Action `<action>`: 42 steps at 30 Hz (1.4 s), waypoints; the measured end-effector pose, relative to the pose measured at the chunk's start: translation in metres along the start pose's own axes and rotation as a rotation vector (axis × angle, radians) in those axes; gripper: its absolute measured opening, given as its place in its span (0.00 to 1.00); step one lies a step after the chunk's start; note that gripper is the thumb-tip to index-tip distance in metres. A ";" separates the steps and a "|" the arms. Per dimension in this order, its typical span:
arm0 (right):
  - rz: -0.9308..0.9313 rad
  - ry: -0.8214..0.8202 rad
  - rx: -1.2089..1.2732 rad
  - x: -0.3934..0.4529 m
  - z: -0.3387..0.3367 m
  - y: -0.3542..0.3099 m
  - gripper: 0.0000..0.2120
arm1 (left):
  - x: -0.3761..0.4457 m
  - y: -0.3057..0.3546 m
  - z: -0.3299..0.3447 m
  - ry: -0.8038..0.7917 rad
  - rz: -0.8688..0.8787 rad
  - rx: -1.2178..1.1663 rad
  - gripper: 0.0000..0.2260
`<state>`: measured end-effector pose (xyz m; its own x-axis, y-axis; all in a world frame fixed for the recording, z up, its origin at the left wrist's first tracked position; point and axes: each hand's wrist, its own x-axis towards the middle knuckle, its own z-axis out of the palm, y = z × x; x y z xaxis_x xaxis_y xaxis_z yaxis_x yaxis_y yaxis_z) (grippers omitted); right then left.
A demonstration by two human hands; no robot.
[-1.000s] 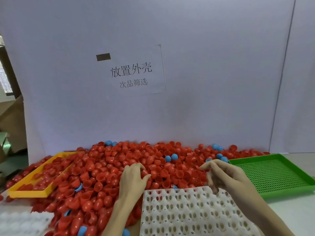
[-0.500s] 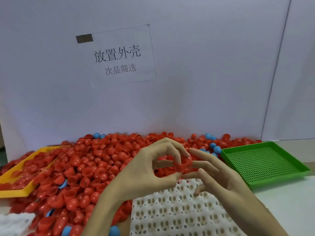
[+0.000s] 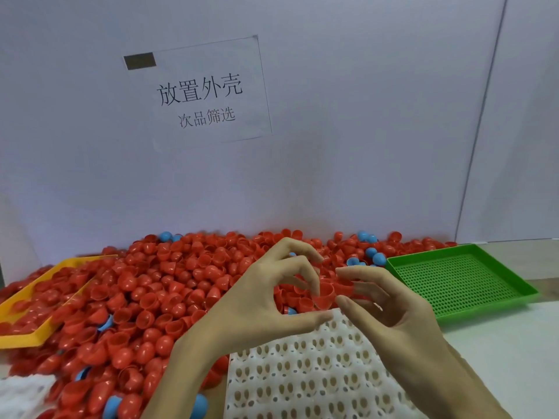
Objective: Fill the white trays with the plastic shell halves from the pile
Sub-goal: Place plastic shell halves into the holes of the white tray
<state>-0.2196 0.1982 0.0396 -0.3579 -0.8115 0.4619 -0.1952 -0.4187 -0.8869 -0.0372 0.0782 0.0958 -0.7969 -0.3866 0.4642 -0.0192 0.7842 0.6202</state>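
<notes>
Right now the step in hand looks like sorting out a pick before seating it: both hands are up over the far edge of the white tray (image 3: 308, 379), working on red shell halves (image 3: 325, 293) held between them. The left hand (image 3: 257, 300) has fingers curled, w/ a fingertip on the rim of one red half and thumb stretched underneath toward the tray. The right hand (image 3: 384, 300) pinches a second red piece (image 3: 344, 287) just beside the first; its other fingers are loosely spread. My guess is two nested halves are being pulled apart, but I can't tell for sure (the join is hidden by fingertips).

The tray's visible pockets all look unfilled, so the task is near its start for this tray. Next move prob. calls for freeing one half, turning it the right way, and dropping it into a pocket near the tray's far edge, directly below the hands.

Rel. to the tray: the pile (image 3: 169, 297) of red halves, w/ a few blue ones (image 3: 378, 258) mixed in, lies behind and to the left. A yellow tray (image 3: 27, 338) sits far left, partly buried in red halves. A green perforated tray (image 3: 459, 282) sits to the right rear. A second white tray corner (image 3: 21, 394) shows at lower left.

Writing: a paper sign (image 3: 199, 92) on the backboard behind the pile reads 放置外壳, w/ smaller 次品筛选 beneath. No brands seen.
</notes>
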 end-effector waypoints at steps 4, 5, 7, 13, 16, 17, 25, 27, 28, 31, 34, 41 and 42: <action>-0.095 0.026 0.021 -0.002 0.007 -0.003 0.20 | -0.002 0.002 -0.003 0.013 -0.058 -0.057 0.11; -0.116 0.031 0.015 -0.002 0.008 -0.004 0.20 | -0.002 0.002 -0.003 0.020 -0.060 -0.062 0.11; -0.148 0.045 0.005 -0.002 0.009 -0.005 0.20 | -0.002 0.003 -0.004 0.030 -0.064 -0.075 0.15; -0.112 0.019 0.051 -0.004 0.009 -0.007 0.21 | -0.003 0.004 -0.008 0.066 -0.059 -0.068 0.22; -0.107 0.031 0.052 -0.005 0.012 -0.007 0.20 | -0.004 0.004 -0.008 0.070 -0.060 -0.064 0.20; -0.116 0.035 0.048 -0.005 0.013 -0.006 0.19 | -0.004 0.003 -0.009 0.067 -0.062 -0.063 0.19; -0.168 0.062 0.065 -0.005 0.015 -0.005 0.18 | -0.005 0.001 -0.012 0.023 -0.071 -0.070 0.19; -0.200 0.065 0.062 -0.005 0.016 -0.005 0.18 | -0.006 0.001 -0.012 0.027 -0.076 -0.053 0.19; -0.209 0.062 0.059 -0.005 0.016 -0.005 0.18 | -0.006 0.001 -0.011 0.023 -0.081 -0.044 0.19; -0.189 0.069 0.020 -0.006 0.016 -0.001 0.17 | -0.006 0.002 -0.011 -0.009 -0.093 -0.025 0.18; -0.169 0.106 -0.083 -0.008 0.018 0.003 0.16 | -0.008 -0.002 -0.009 0.012 -0.078 0.064 0.07; -0.074 0.014 -0.239 -0.008 0.017 0.018 0.19 | -0.053 -0.048 -0.009 0.232 -0.250 0.367 0.10; -0.033 0.012 -0.247 -0.008 0.016 0.021 0.19 | -0.063 -0.057 -0.006 0.284 -0.296 0.395 0.12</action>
<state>-0.2060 0.1890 0.0177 -0.3579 -0.7935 0.4922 -0.4241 -0.3315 -0.8428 0.0178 0.0553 0.0346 -0.5306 -0.6902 0.4921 -0.4851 0.7233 0.4915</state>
